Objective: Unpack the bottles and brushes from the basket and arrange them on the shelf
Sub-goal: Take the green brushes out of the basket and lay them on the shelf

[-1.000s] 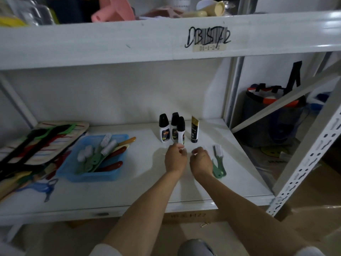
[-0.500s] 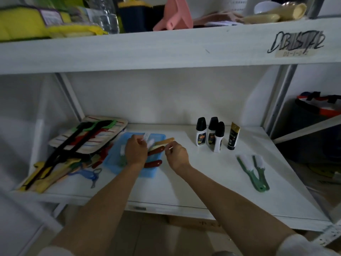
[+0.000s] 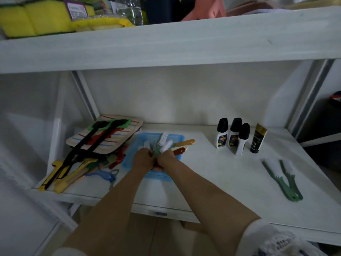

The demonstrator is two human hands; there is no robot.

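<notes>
A blue basket (image 3: 176, 139) sits on the white shelf (image 3: 212, 174), left of centre. Both hands are down inside it, pressed together. My left hand (image 3: 143, 159) and my right hand (image 3: 167, 159) are closed around the handles of green brushes with white bristles (image 3: 164, 143). Orange and red brush handles (image 3: 181, 146) poke over the basket's right rim. Three white bottles with black caps (image 3: 232, 137) and a black-and-gold tube (image 3: 257, 140) stand at the back right. Two green brushes (image 3: 284, 178) lie on the shelf at the right.
A striped board with black and green long-handled tools (image 3: 103, 137) lies left of the basket, above yellow tools and a blue peeler (image 3: 108, 175). The upper shelf (image 3: 166, 41) overhangs, carrying yellow sponges (image 3: 36, 17). A slanted metal upright (image 3: 304, 97) bounds the right side.
Both hands left the two green brushes on the right, moved left to the basket, and now grip brushes inside it. The camera has swung left and closer.
</notes>
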